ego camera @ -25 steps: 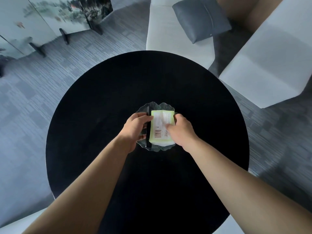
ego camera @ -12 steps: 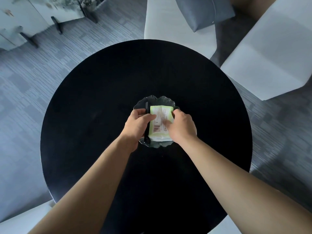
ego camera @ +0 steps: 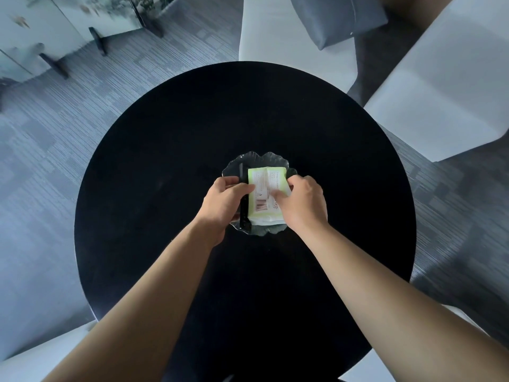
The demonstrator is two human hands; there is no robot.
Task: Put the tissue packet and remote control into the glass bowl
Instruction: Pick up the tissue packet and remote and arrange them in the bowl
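A wavy-rimmed glass bowl [ego camera: 257,158] sits at the middle of the round black table [ego camera: 154,166]. Inside it lies a green and white tissue packet [ego camera: 265,188], label side up. A slim black remote control [ego camera: 243,216] lies along the packet's left side, also in the bowl. My left hand [ego camera: 224,201] curls over the remote's middle, thumb touching the packet's left edge. My right hand [ego camera: 301,201] rests on the packet's right side, fingers pressing its top face. Both hands hide the bowl's near sides.
A white sofa seat [ego camera: 270,28] with a grey cushion [ego camera: 338,17] stands beyond the table. Another white seat [ego camera: 451,86] is at the right. A folding screen on black feet [ego camera: 55,28] stands at the far left on grey carpet.
The view shifted as my head moved. Both hands stay on the remote and packet in the bowl, with the right hand's fingers slightly rearranged on the packet.
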